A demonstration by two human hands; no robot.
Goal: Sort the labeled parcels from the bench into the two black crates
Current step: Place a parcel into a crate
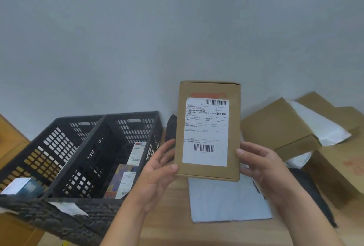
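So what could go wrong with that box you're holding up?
1. The brown cardboard box with a white label is gripped only near its bottom corners by the left hand and right hand, so it might tip or slip onto the grey plastic mailer bag below.
2. The left black plastic crate and right black plastic crate stand side by side, so it could easily land in the wrong one.

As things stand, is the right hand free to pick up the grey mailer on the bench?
Probably not yet: the right hand and left hand both hold the box over the mailer. Otherwise it lies largely uncovered just below.
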